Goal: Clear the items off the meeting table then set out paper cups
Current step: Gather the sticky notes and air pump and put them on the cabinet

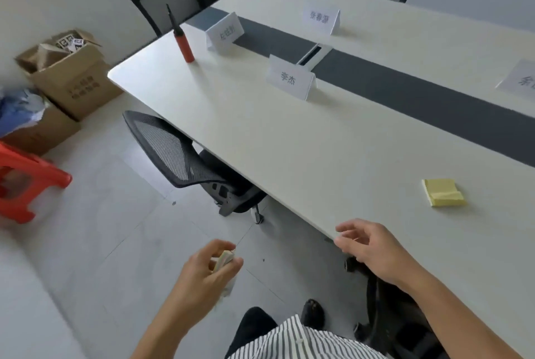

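Left hand: you grip a small paper pad, off the worktop.
Right hand: loosely open, empty, at the worktop's edge.

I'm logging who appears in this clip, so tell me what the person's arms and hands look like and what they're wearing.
Both forearms are bare, with no sleeves reaching them. The left hand and right hand carry no gloves, and no rings, watch or bands show. At the bottom edge is a white shirt with dark vertical stripes.

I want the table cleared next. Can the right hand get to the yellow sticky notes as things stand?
Probably yes: the right hand is open and empty at the table edge, and only bare tabletop lies between it and the yellow sticky notes.
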The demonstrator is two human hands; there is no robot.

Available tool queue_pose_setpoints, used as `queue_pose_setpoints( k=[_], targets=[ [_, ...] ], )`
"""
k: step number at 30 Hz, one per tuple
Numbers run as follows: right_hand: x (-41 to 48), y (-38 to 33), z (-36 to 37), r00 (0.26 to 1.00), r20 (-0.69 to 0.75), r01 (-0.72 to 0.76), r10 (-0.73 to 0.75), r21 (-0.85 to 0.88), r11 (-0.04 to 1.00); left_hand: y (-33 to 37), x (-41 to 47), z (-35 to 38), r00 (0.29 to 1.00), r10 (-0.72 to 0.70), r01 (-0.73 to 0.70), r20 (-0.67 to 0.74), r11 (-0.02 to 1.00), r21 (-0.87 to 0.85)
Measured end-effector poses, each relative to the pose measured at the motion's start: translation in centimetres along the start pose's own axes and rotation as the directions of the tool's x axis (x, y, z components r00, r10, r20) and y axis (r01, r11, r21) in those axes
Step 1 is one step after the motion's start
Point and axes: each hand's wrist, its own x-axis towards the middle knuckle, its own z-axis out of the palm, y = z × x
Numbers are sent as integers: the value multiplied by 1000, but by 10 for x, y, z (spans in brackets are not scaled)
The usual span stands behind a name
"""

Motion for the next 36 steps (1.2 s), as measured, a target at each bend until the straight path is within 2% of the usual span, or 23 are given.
queue_pose_setpoints(
  k=[5, 8, 11, 18, 21, 24, 27, 31, 36],
  targets=[
    [39, 3, -28, 977, -154, -131, 146, 99, 986, 29, 86, -2, 983, 53, -60, 174, 997, 38],
    [50, 10, -38, 921, -274, -223, 276, 209, 952, 53, 142, -7, 954, 84, -111, 289, 991, 79],
    [58, 15, -47, 861, -335, -294, 382, 285, 912, 85, 192, -5, 912, 120, -183, 391, 975, 128],
    [70, 52, -78, 694, -471, -375, 545, 410, 831, 152, 252, 30, 803, 181, -356, 567, 910, 213],
    [82, 87, -101, 590, -535, -491, 605, 357, 794, 167, 257, 48, 798, 165, -353, 580, 907, 228],
    [99, 123, -128, 506, -560, -626, 656, 285, 726, 172, 256, 64, 819, 123, -291, 560, 931, 221],
    [115, 141, -150, 497, -588, -687, 638, 183, 704, 175, 252, 75, 838, 65, -215, 542, 952, 217],
    [134, 153, -172, 510, -668, -648, 542, 117, 753, 182, 254, 88, 866, 40, -171, 499, 960, 220],
    [154, 162, -188, 594, -677, -597, 435, -9, 802, 194, 251, 107, 885, 35, -145, 465, 968, 204]
  ],
)
